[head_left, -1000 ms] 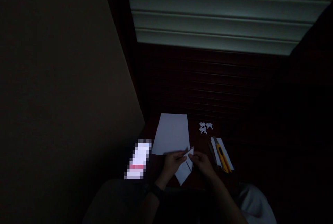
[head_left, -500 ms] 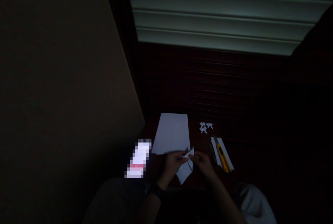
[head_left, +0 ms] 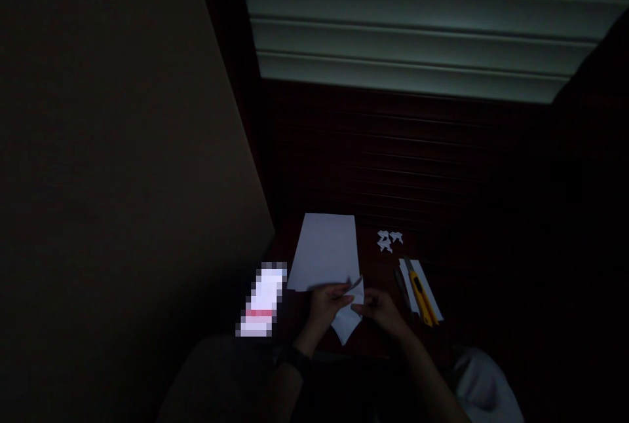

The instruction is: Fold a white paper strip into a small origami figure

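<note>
A folded sheet of white paper is between my hands, one pointed flap standing up. My left hand pinches it from the left, thumb on the near face. From the right, my right hand has its thumb and finger closed on the paper's edge. A dark band circles my left wrist. Just beyond my left hand lies a flat white sheet or stack of paper.
Several small folded white paper pieces sit at the back right of the dark table. A yellow box cutter rests on white paper strips, beside a dark slim object. A lit, pixelated screen is at left.
The paper's upright flap has shifted slightly left and bent. My right thumb has moved a little down and left along the paper's edge. Everything else stays in place.
</note>
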Demonstrator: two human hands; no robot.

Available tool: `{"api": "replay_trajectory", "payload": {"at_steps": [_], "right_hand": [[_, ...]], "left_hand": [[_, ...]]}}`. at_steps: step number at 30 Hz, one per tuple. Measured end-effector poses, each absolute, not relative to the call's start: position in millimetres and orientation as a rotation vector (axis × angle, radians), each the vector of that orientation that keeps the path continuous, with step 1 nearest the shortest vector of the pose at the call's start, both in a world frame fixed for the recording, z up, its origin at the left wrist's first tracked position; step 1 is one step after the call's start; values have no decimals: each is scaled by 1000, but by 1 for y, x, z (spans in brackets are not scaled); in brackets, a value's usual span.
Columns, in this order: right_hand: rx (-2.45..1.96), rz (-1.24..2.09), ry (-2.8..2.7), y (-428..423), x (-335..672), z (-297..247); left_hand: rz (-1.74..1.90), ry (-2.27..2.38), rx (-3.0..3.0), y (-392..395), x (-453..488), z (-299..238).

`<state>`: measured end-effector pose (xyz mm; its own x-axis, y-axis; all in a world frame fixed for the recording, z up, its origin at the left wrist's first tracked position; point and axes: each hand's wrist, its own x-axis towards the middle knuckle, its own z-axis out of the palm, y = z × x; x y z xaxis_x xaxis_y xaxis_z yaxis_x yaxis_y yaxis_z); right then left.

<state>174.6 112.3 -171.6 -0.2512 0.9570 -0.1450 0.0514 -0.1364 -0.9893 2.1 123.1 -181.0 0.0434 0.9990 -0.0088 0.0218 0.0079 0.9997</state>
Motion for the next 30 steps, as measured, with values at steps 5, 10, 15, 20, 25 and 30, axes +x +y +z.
{"api": "replay_trajectory", "payload": {"at_steps": [5, 10, 15, 20, 25, 30], "right_hand": [[-1181, 1462, -1337, 112, 173, -172], [-1193, 1487, -1257, 112, 170, -166], [-1219, 1456, -1231, 113, 168, -167], [-1255, 1367, -1237, 113, 168, -174], [-1215, 1407, -1221, 113, 167, -175], [-1225, 1423, -1200, 111, 166, -168]], "left_hand": [[1146, 1216, 1255, 121, 3, -175], [1158, 1230, 1260, 122, 4, -175], [1209, 1217, 1365, 116, 8, -171], [1213, 1297, 1597, 106, 12, -158], [1226, 1358, 1570, 106, 16, -159], [1200, 1395, 1507, 108, 16, -165]]}}
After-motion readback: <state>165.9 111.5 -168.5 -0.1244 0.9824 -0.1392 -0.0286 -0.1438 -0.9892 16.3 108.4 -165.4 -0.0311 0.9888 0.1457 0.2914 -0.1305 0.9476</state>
